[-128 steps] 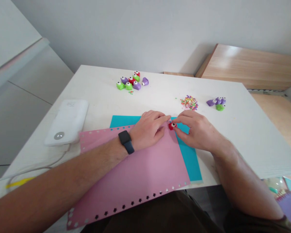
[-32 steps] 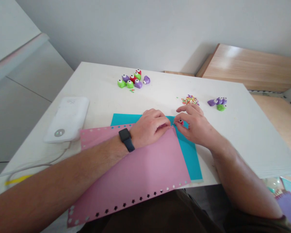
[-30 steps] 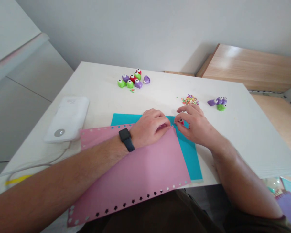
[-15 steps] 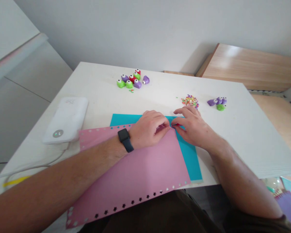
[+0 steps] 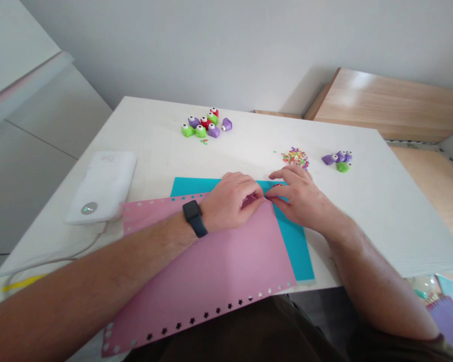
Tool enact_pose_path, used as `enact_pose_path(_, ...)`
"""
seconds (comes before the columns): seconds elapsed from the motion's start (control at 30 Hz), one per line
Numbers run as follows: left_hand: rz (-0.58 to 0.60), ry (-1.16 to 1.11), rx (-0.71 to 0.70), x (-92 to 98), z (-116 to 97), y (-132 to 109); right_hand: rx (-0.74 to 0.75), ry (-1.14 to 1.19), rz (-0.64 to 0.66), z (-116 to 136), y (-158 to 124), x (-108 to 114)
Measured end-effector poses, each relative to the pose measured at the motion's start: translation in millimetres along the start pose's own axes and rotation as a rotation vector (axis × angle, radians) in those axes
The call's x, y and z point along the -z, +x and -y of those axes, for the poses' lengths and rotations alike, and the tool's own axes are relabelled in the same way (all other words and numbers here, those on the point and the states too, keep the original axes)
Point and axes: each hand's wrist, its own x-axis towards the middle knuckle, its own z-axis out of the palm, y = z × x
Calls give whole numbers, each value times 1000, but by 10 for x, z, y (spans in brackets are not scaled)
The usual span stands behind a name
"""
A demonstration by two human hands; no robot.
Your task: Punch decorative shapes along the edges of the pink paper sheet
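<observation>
My left hand (image 5: 236,201), a smartwatch on its wrist, pinches the top right corner of a pink sheet of paper (image 5: 226,261). Star and other small shapes are cut out along that sheet's edges. At the same corner my right hand (image 5: 300,196) has its thumb and index finger closed around a small red craft punch (image 5: 278,185), mostly hidden by the fingers. Its other fingers are lifted and bent. Beneath the pink paper lies a blue sheet (image 5: 296,251), showing along the top and right.
Several punches with eyes (image 5: 206,123) stand at the back; more purple and green ones (image 5: 340,160) are at right. A pile of paper confetti (image 5: 296,157) lies beyond my right hand. A white power bank (image 5: 103,186) with a cable (image 5: 86,246) is at left.
Both hands keep almost the same place at the paper corner. The red punch shows slightly higher between the right fingers.
</observation>
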Motion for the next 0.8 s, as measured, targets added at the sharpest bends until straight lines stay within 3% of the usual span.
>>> enact_pose_path(0.8,-7,-1,-29,-13,29,-9,51,-35,-20,-15,33,-55)
